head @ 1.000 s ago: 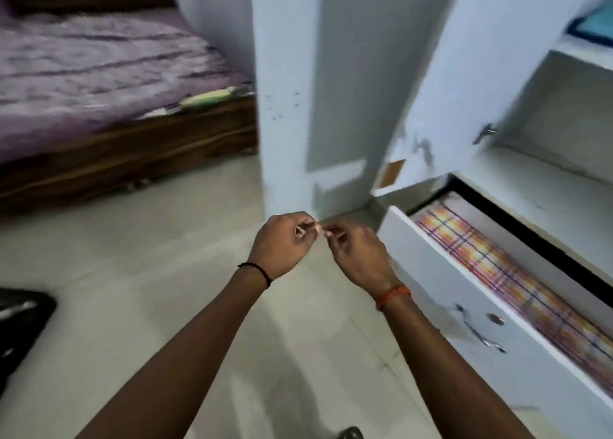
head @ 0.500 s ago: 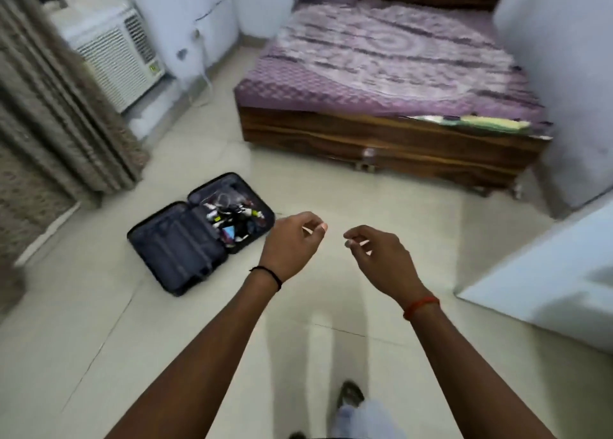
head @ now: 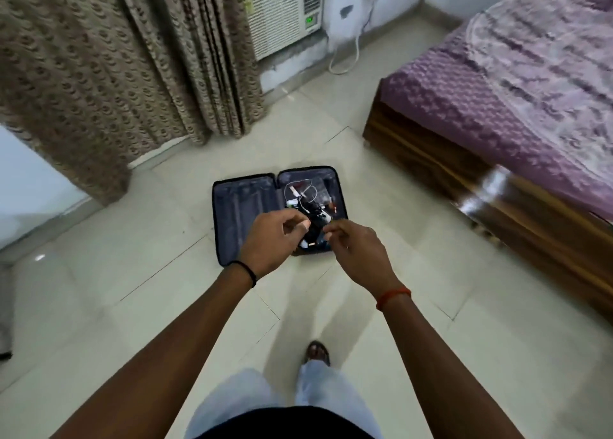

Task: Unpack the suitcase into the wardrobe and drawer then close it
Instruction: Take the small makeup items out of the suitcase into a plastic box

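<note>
Suitcase (head: 247, 211) lies fully open and flat on the floor tiles (head: 132, 272) at frame centre, both halves facing up, so its contents can be reached from above. Left half looks bare lining. Right half holds a tangle: a white cable (head: 300, 189) and small dark items (head: 315, 226) I cannot tell apart.

Left hand (head: 270, 239) and right hand (head: 356, 251) are raised in front of the body, just apart, overlapping the lower right part of the suitcase in the picture. Fingers of both are curled inward, thumb tips near fingertips. Nothing visible in either; a very small thing pinched there cannot be ruled out, so I cannot tell.

One sandalled foot (head: 317, 350) is forward at lower centre, toward the suitcase. Judgement: approach for another pickup; unpacking unfinished.

Bed (head: 514, 83) fills the right side, curtain (head: 99, 57) the upper left. Wardrobe and drawer are out of view.
</note>
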